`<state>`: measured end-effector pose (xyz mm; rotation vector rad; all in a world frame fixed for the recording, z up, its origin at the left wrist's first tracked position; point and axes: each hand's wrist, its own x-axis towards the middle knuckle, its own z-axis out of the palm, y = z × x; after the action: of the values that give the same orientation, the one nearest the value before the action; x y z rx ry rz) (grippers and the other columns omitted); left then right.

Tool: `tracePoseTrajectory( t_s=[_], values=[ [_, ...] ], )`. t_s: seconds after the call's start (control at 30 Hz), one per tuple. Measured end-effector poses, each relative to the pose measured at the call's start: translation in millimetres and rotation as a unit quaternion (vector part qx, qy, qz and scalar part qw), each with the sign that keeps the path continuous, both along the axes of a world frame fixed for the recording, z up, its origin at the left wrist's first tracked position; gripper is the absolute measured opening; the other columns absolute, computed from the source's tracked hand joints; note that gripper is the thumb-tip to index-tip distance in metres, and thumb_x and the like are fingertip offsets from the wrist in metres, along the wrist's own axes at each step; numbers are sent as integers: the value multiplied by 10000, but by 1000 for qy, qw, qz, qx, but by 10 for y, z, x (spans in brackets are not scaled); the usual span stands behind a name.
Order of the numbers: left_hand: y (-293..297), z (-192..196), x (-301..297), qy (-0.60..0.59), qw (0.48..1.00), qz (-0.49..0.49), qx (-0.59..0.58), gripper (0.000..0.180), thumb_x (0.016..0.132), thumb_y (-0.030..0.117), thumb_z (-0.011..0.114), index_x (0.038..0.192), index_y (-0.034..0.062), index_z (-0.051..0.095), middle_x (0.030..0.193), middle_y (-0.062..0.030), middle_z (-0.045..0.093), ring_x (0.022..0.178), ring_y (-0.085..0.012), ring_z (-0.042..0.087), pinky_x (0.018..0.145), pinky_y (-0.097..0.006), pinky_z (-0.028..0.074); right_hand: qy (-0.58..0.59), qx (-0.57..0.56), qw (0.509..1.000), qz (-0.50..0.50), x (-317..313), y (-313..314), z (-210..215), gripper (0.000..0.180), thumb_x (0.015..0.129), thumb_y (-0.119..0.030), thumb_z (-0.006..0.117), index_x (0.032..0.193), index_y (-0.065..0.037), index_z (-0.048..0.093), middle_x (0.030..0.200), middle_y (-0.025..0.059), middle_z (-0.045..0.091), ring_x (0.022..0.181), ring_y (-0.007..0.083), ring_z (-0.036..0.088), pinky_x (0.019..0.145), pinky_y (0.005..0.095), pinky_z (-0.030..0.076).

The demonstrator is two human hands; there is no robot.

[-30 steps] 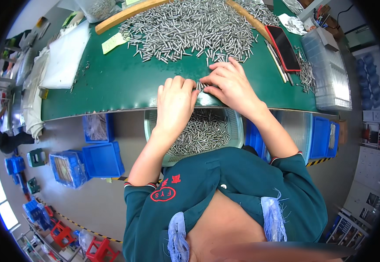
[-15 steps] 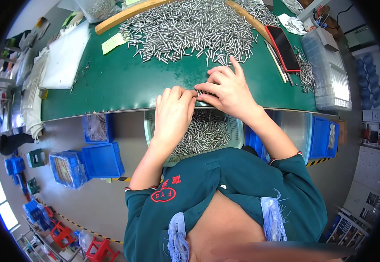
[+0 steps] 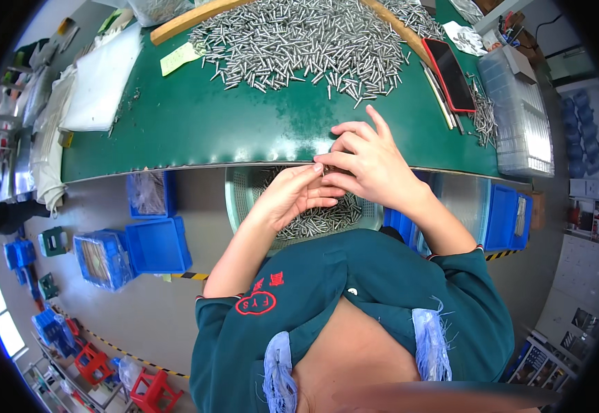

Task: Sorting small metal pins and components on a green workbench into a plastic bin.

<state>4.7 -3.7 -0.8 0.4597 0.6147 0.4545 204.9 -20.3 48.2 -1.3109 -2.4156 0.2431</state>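
Small silvery metal pins (image 3: pixel 326 169) show partly between the fingertips of my right hand (image 3: pixel 372 165), just off the table's front edge. Its thumb and forefinger are closed on them, while another finger sticks up. My left hand (image 3: pixel 289 195) is turned with its palm partly up and its fingers stretched out and apart. Its thumb tip touches the pins beside my right fingertips. Below both hands is a pale green plastic basket (image 3: pixel 235 206) with many loose metal pins (image 3: pixel 327 219) in it. A large heap of similar pins (image 3: pixel 299 48) lies on the green table (image 3: pixel 175 131).
Wooden strips (image 3: pixel 193 20) border the heap, near a yellow note (image 3: pixel 179 59). At right are a red-edged phone (image 3: pixel 449 76), thin rods (image 3: pixel 438 93) and clear plastic trays (image 3: pixel 516 113). White sheets (image 3: pixel 103 82) lie at left. Blue bins (image 3: pixel 158 246) stand on the floor.
Both hands have drawn back from the tabletop toward me, over the basket. My left hand has rolled from palm down to palm partly up, its fingers spreading.
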Motion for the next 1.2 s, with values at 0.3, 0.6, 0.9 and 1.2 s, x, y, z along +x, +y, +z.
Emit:
tracePoseTrajectory(
  t_s=[0.3,0.6,0.9,1.2],
  values=[
    [-98,72,51,104,984,-6,145,309,1001,210,514,1146,-53,586,1040,-155,680,958,-210,679,813,-308,553,61,-8,997,-41,-19,-73,27,312,816,-196,695,1110,-100,655,942,59,635,1102,232,551,1066,492,334],
    [-69,273,-23,133,946,-11,296,250,1006,138,483,1131,-43,602,997,-126,696,920,-184,683,795,-285,546,240,-160,957,-33,41,-40,62,177,826,-198,701,965,-89,693,900,28,663,998,234,590,917,362,431],
    [-43,373,-43,145,950,-41,275,267,1008,151,473,1114,-44,622,992,-123,700,900,-175,688,783,-277,550,303,-243,920,-54,40,-47,53,172,844,-217,698,972,-102,693,858,12,660,926,190,597,847,331,462],
    [-8,387,-58,154,956,-57,245,277,1003,157,476,1107,-54,622,989,-137,698,896,-175,689,779,-268,554,291,-219,931,-27,25,-28,61,193,852,-220,684,1016,-120,702,925,24,676,946,202,599,867,336,453]
  ],
)
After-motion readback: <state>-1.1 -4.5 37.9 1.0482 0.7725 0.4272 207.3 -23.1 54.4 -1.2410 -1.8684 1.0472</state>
